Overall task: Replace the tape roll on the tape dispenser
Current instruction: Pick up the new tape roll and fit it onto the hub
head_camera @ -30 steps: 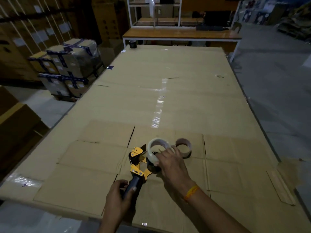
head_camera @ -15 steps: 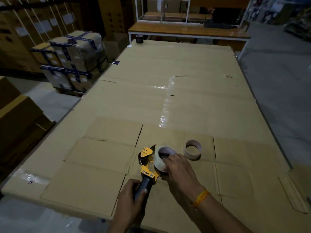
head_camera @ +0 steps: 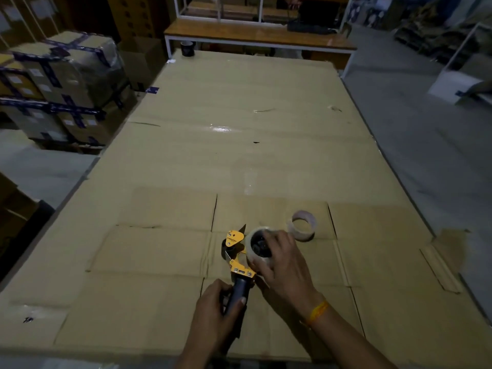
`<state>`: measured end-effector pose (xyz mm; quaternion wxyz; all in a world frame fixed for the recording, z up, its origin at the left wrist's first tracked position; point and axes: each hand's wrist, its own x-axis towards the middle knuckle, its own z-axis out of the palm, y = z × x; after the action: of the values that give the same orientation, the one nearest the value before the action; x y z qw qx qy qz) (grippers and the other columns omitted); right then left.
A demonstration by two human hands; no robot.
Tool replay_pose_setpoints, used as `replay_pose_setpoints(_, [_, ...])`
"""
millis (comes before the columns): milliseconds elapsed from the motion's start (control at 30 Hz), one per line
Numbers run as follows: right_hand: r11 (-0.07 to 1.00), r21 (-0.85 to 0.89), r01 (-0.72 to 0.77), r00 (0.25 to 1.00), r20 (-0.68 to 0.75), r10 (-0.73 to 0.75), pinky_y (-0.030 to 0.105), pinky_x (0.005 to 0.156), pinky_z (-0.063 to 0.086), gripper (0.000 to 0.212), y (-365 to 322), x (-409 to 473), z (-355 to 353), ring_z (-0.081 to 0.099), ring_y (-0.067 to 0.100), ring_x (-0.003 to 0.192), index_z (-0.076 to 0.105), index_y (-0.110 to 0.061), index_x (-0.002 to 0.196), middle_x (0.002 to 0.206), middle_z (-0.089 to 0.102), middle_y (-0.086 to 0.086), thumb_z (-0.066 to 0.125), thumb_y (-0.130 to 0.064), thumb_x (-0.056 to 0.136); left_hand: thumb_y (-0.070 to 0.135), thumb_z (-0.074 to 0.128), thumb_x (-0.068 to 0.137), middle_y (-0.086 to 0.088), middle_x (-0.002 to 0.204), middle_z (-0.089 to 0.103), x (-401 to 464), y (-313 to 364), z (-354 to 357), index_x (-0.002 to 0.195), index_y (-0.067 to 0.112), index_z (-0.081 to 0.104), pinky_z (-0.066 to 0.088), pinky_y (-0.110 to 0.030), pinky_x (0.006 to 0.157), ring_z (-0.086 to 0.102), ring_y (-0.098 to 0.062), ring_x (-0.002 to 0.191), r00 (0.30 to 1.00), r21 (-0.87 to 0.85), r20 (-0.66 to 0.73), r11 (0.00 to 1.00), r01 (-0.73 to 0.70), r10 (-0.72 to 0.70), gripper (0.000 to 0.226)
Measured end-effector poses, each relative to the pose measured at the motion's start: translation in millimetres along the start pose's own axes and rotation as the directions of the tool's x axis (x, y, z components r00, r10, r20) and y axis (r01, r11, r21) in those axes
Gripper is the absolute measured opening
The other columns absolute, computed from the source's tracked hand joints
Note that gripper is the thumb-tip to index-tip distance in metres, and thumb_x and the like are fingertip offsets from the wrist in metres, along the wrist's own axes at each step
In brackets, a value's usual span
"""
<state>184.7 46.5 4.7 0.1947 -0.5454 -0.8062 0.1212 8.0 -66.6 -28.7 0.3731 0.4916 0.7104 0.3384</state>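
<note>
A yellow and black tape dispenser (head_camera: 236, 251) lies on the cardboard-covered table (head_camera: 239, 155) near its front edge. My left hand (head_camera: 217, 311) grips its dark handle. A clear tape roll (head_camera: 254, 247) sits over the dispenser's black hub, and my right hand (head_camera: 283, 265) is wrapped around the roll's right side, fingers on its rim. An empty cardboard core (head_camera: 302, 225) stands on the table just right of and behind the roll, apart from my fingers.
A dark roll (head_camera: 187, 47) stands at the table's far left corner. Wrapped cartons (head_camera: 61, 86) are stacked on the floor to the left. A wooden bench (head_camera: 261, 35) stands beyond the table. Bare floor runs along the right side.
The clear roll went from held up above the dispenser to down over its hub. My right hand followed it and now cups its side. My left hand kept its hold on the handle.
</note>
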Motion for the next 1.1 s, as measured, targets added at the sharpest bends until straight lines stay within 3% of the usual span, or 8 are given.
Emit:
replay_pose_setpoints(133, [0.956, 0.094, -0.279, 0.960, 0.063, 0.274, 0.043, 0.125, 0.032, 0.113, -10, 27, 7, 0.019, 0.028, 0.158, 0.017, -0.011, 0.165, 0.172, 0.022, 0.010, 0.056, -0.082, 0.086, 0.039, 0.073, 0.090, 0.013, 0.093, 0.065, 6, -4, -5, 0.096, 0.030, 0.064, 0.057, -0.028, 0.068, 0.064, -0.001, 0.082, 0.997, 0.100, -0.050, 0.994, -0.050, 0.055, 0.015])
replay_pose_setpoints(333, [0.912, 0.106, -0.397, 0.918, 0.042, 0.395, 0.041, 0.129, 0.025, 0.114, -7, 37, 37, 0.022, 0.028, 0.160, 0.022, -0.005, 0.165, 0.173, 0.025, 0.013, 0.061, -0.079, 0.087, 0.023, 0.064, 0.100, 0.011, 0.109, 0.058, 36, 29, -4, 0.123, 0.023, 0.065, 0.055, -0.028, 0.080, 0.062, -0.010, 0.096, 0.948, 0.146, -0.158, 0.956, -0.256, 0.278, 0.023])
replay_pose_setpoints(467, [0.881, 0.151, -0.449, 0.893, 0.088, 0.441, 0.038, 0.127, 0.024, 0.113, -1, 33, 52, 0.022, 0.027, 0.160, 0.024, -0.005, 0.165, 0.172, 0.027, 0.013, 0.067, -0.074, 0.086, 0.015, 0.063, 0.098, 0.005, 0.108, 0.056, 53, 30, 5, 0.124, 0.017, 0.064, 0.058, -0.034, 0.079, 0.061, -0.011, 0.091, 0.948, 0.138, -0.179, 0.961, -0.239, 0.262, 0.025])
replay_pose_setpoints(633, [0.877, 0.185, -0.443, 0.894, 0.016, 0.448, 0.037, 0.127, 0.023, 0.107, 3, 28, 62, 0.023, 0.025, 0.159, 0.029, -0.006, 0.164, 0.172, 0.029, 0.012, 0.069, -0.068, 0.087, 0.018, 0.059, 0.102, 0.002, 0.113, 0.052, 49, 24, 15, 0.124, 0.012, 0.060, 0.052, -0.021, 0.080, 0.064, -0.013, 0.098, 0.957, 0.052, -0.240, 0.986, -0.156, 0.164, 0.023])
replay_pose_setpoints(867, [0.891, 0.224, -0.395, 0.919, 0.089, 0.385, 0.037, 0.130, 0.018, 0.116, 9, 28, 54, 0.015, 0.022, 0.161, 0.020, -0.011, 0.167, 0.175, 0.020, 0.007, 0.064, -0.079, 0.084, 0.022, 0.059, 0.103, -0.003, 0.115, 0.058, 48, 19, 15, 0.120, 0.009, 0.062, 0.042, 0.002, 0.074, 0.055, 0.008, 0.092, 0.957, -0.006, -0.284, 0.997, -0.071, 0.066, 0.021])
replay_pose_setpoints(933, [0.918, 0.232, -0.323, 0.943, -0.005, 0.333, 0.042, 0.127, 0.029, 0.102, 3, 20, 44, 0.027, 0.024, 0.156, 0.033, -0.012, 0.162, 0.169, 0.034, 0.006, 0.063, -0.076, 0.088, 0.020, 0.056, 0.105, -0.001, 0.114, 0.059, 50, 13, 15, 0.119, 0.012, 0.062, 0.044, -0.005, 0.074, 0.059, 0.001, 0.095, 0.951, 0.011, -0.295, 0.995, -0.096, 0.095, 0.018])
replay_pose_setpoints(1033, [0.959, 0.276, -0.064, 0.975, -0.187, 0.119, 0.038, 0.093, 0.053, 0.044, -12, 5, 32, 0.053, 0.018, 0.115, 0.065, -0.019, 0.120, 0.120, 0.063, -0.001, 0.070, -0.053, 0.093, 0.013, 0.050, 0.107, -0.004, 0.110, 0.061, 48, 4, 16, 0.115, 0.011, 0.064, 0.045, -0.012, 0.078, 0.061, -0.008, 0.097, 0.945, 0.019, -0.317, 0.997, -0.081, 0.083, 0.017])
replay_pose_setpoints(1100, [0.963, 0.271, 0.000, 1.000, -0.024, 0.007, 0.036, 0.084, 0.051, 0.034, -25, 2, 28, 0.051, 0.016, 0.105, 0.068, -0.019, 0.106, 0.106, 0.062, -0.003, 0.070, -0.048, 0.090, 0.008, 0.051, 0.105, -0.005, 0.111, 0.063, 45, 0, 16, 0.117, 0.009, 0.064, 0.048, -0.023, 0.086, 0.063, -0.017, 0.102, 0.952, -0.002, -0.302, 0.999, -0.046, 0.043, 0.018])
